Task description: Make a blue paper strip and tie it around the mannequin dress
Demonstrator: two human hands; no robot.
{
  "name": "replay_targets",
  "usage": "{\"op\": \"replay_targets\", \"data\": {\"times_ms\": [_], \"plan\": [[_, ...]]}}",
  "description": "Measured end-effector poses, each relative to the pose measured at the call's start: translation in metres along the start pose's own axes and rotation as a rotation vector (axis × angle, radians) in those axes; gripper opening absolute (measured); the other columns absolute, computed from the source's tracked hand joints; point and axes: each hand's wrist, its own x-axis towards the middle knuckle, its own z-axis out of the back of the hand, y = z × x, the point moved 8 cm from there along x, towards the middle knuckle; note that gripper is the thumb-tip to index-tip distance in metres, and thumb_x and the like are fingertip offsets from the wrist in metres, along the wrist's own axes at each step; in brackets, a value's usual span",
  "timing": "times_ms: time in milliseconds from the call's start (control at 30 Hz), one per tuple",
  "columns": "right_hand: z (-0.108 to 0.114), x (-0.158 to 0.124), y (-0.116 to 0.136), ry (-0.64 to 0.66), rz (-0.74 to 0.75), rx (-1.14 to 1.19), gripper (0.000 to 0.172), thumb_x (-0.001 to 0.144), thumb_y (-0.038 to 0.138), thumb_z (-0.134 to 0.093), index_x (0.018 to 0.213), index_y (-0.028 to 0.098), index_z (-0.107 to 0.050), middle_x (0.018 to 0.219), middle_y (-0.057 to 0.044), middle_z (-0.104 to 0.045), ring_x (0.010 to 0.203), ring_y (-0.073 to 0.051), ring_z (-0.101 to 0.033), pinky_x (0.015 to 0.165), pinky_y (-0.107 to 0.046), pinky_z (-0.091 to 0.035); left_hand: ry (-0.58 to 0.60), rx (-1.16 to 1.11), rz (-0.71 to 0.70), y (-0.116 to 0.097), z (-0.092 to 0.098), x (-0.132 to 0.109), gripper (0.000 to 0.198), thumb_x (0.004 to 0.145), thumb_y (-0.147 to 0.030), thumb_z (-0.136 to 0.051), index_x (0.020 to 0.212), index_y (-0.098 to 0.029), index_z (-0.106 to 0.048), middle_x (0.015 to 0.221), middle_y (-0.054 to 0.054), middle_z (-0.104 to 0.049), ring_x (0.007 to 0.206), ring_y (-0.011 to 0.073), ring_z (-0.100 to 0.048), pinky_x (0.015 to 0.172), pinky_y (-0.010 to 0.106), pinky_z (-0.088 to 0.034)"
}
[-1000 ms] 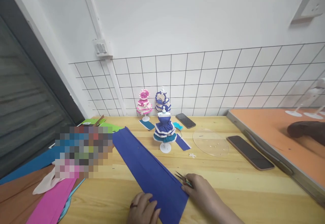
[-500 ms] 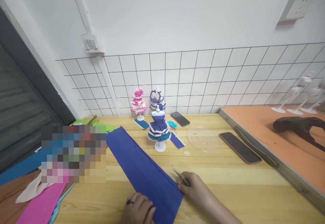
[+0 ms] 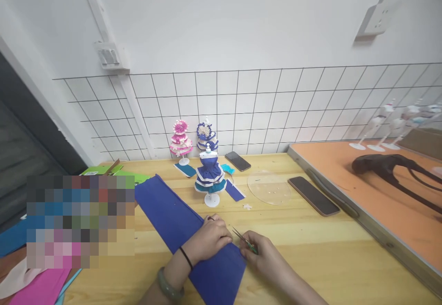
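A long folded sheet of dark blue crepe paper (image 3: 165, 208) lies slanted across the wooden table (image 3: 311, 245). My left hand (image 3: 209, 238) rests on it near its right edge, fingers curled down onto the paper. My right hand (image 3: 264, 256) is closed on small scissors (image 3: 243, 240), their thin blades pointing up-left toward my left hand's fingertips. Beyond the paper stands a small mannequin in a blue and white tiered paper dress (image 3: 210, 176).
Two more paper-dress figures, pink (image 3: 180, 143) and blue (image 3: 206, 134), stand by the wire grid. Two phones (image 3: 313, 195) (image 3: 238, 161), a clear disc (image 3: 268, 188) and blue scraps lie nearby. An orange board (image 3: 376, 185) is at right, with a person's dark arm (image 3: 390, 167). Pink paper (image 3: 41, 286) is at left.
My left hand has moved up along the blue paper from its near end to beside the scissor tips. The view has swung right, shifting everything leftward. The right hand stays by the paper edge.
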Motion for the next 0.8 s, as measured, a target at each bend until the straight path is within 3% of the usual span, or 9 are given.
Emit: {"op": "replay_targets", "data": {"times_ms": [167,300,467,567,667,800], "plan": [[0.013,-0.007,0.003,-0.026,-0.013,-0.046,0.021,0.08,0.032,-0.047,0.065,0.018,-0.052,0.065,0.001,-0.056,0.067,-0.015,-0.052,0.061,-0.022,-0.038,0.017,-0.04,-0.015,0.006,-0.005,0.005,0.016,0.084,-0.026,-0.054,0.076,-0.021,-0.067,0.075,-0.001,-0.062,0.084,0.0153,-0.05,0.077,0.026,-0.035],[0.021,-0.024,0.009,0.056,-0.011,-0.103,0.034,0.089,0.04,-0.035,0.08,0.02,-0.061,0.078,-0.002,-0.067,0.074,-0.019,-0.06,0.066,-0.024,-0.04,0.009,-0.063,-0.012,0.008,-0.007,0.005,0.017,0.085,-0.025,-0.052,0.077,-0.02,-0.067,0.076,0.0,-0.062,0.087,0.0153,-0.05,0.078,0.027,-0.034],[0.021,-0.045,0.006,0.122,-0.109,-0.221,0.034,0.088,0.046,-0.034,0.091,0.024,-0.06,0.085,-0.004,-0.069,0.079,-0.022,-0.063,0.067,-0.024,-0.041,-0.01,-0.117,-0.02,0.007,-0.005,0.002,0.02,0.086,-0.025,-0.049,0.08,-0.021,-0.068,0.076,0.0,-0.062,0.086,0.0154,-0.049,0.081,0.029,-0.033],[0.018,-0.053,0.002,0.112,-0.185,-0.245,0.035,0.091,0.046,-0.027,0.088,0.023,-0.054,0.079,-0.004,-0.068,0.075,-0.021,-0.063,0.066,-0.024,-0.04,-0.031,-0.182,-0.003,0.01,-0.003,-0.002,0.019,0.084,-0.021,-0.05,0.096,-0.023,-0.065,0.082,0.0,-0.063,0.09,0.016,-0.049,0.083,0.03,-0.034],[0.013,-0.058,0.003,0.131,-0.206,-0.213,0.036,0.092,0.045,-0.024,0.084,0.022,-0.05,0.077,-0.003,-0.066,0.073,-0.019,-0.061,0.066,-0.024,-0.04,-0.031,-0.252,0.017,0.014,-0.003,-0.004,0.031,0.079,-0.014,-0.054,0.108,-0.023,-0.06,0.086,0.0,-0.064,0.093,0.0164,-0.049,0.087,0.031,-0.033],[0.008,-0.06,0.01,0.174,-0.171,-0.16,0.032,0.091,0.045,-0.031,0.09,0.021,-0.052,0.084,-0.004,-0.065,0.078,-0.018,-0.06,0.068,-0.023,-0.041,-0.003,-0.241,0.008,0.015,-0.006,-0.004,0.028,0.077,-0.009,-0.054,0.1,-0.023,-0.063,0.087,0.0,-0.063,0.093,0.0163,-0.049,0.087,0.031,-0.033]]}}
